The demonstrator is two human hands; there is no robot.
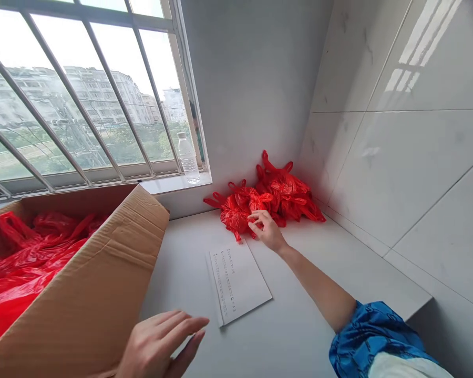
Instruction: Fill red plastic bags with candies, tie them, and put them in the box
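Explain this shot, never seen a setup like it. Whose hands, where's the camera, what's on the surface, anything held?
No machine here: these are one person's bare hands, seen from a camera worn on their head. On the white countertop lie a paper booklet with rows of small characters and, behind it, a heap of red plastic bags. At left is an open cardboard box with more red plastic inside. The left hand is empty. The right hand is at the heap, fingers curled; contact is unclear.
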